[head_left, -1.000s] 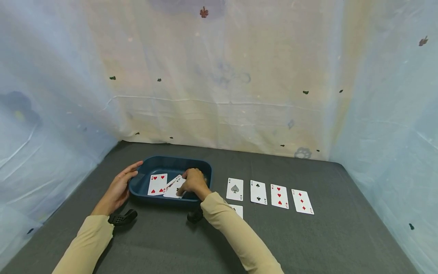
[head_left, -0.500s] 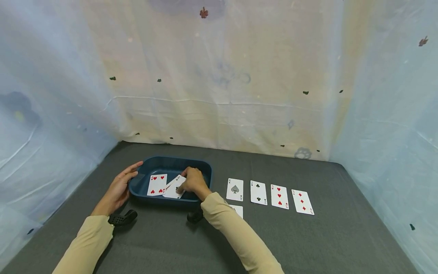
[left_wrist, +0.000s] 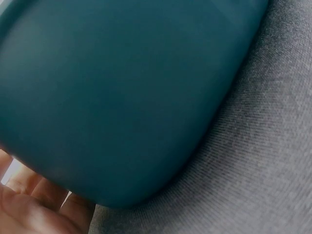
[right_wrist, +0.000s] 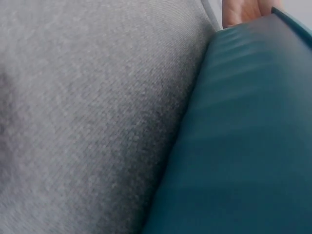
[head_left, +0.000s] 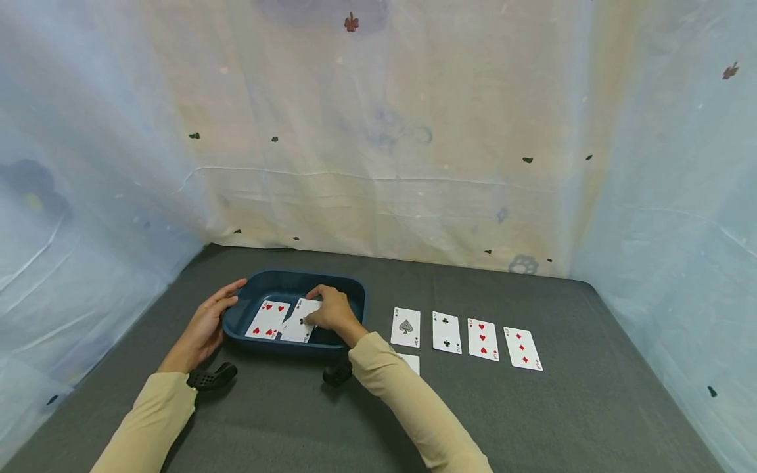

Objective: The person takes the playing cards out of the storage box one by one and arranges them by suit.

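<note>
On a grey cloth table (head_left: 591,407), we see a blue tray (head_left: 355,289) lying at about 9 o'clock of the scene, steadied by our left hand (head_left: 204,328), whose relaxed, nearly straight fingers rest against its outer left wall; the left wrist view shows only that wall (left_wrist: 122,97) and fingertips (left_wrist: 29,204). Our right hand (head_left: 333,312) reaches over the tray's near rim, fingers curled on a black-suited card (head_left: 298,325) lying inside, overlapping a red hearts card (head_left: 266,320) at its 9 o'clock. At the tray's 3 o'clock, a row of four cards lies face up: ace (head_left: 405,326), two (head_left: 446,332), hearts (head_left: 483,339), diamonds (head_left: 523,348). Another card (head_left: 411,362) peeks out beside the right sleeve (head_left: 408,407). Two dark wrist mounts (head_left: 211,377) rest on the cloth at 6 o'clock of the tray.
</note>
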`<state>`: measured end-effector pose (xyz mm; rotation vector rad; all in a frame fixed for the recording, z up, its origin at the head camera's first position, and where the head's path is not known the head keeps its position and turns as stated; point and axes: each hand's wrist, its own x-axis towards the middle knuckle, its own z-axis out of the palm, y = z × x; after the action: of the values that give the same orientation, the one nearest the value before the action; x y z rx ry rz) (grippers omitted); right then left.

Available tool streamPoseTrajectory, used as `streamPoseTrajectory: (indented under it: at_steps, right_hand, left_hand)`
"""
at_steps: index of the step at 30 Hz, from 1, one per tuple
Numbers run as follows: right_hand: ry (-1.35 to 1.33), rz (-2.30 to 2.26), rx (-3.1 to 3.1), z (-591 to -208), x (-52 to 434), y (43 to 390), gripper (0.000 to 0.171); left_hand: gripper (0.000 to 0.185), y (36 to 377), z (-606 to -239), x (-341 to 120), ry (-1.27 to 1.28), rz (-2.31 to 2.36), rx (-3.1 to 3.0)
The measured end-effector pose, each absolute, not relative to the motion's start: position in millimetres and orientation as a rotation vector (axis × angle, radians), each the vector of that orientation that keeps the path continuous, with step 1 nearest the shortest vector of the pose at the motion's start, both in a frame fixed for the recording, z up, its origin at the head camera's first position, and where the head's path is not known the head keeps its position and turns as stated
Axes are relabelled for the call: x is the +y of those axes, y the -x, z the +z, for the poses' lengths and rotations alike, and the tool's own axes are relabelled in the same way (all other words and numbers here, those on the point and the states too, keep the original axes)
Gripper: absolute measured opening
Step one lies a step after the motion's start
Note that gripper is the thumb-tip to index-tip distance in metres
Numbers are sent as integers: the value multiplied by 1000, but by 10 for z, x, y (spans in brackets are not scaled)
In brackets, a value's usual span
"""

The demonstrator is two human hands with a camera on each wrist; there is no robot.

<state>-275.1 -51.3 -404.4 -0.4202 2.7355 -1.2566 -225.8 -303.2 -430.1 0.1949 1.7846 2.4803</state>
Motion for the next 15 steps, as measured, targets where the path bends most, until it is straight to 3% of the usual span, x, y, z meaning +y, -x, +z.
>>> streamPoseTrajectory:
  at_steps: [15]
  right_hand:
    - [472, -1526, 2677, -4007, -493, 2719, 37]
  left_hand:
    - [47, 2256, -4317, -3028, -199, 2482, 1789]
